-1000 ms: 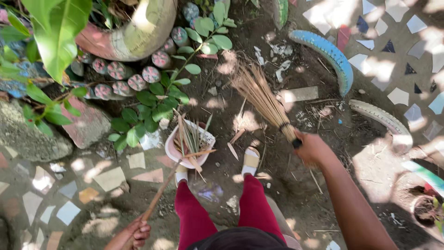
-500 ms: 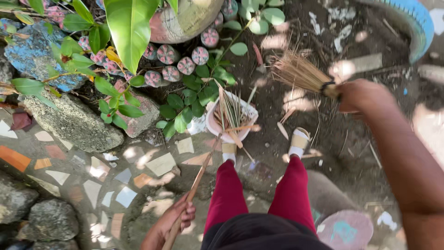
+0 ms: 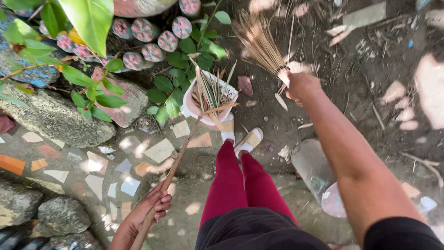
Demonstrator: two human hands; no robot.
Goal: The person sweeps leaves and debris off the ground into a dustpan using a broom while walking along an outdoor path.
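Gripping the bound neck of a straw hand broom (image 3: 262,42), the right hand (image 3: 300,87) now sits just beside the rim of the pale pink dustpan (image 3: 190,105), closer than a second ago, when the bristles fanned over bare dirt further from the pan. The fingers of that hand are wrapped tight round the broom's bundle, bristles pointing away toward the soil. The left hand (image 3: 149,210) has its fingers curled round the long wooden handle (image 3: 178,155) that runs up to the dustpan, steadying it as before. The pan rests on the ground at the edge of the mosaic paving (image 3: 152,150), just ahead of the sandalled feet (image 3: 241,139), holding dry leaf strips and sticks. I judge the stroke has drawn debris toward the pan; scattered bits lie on the dirt nearby.
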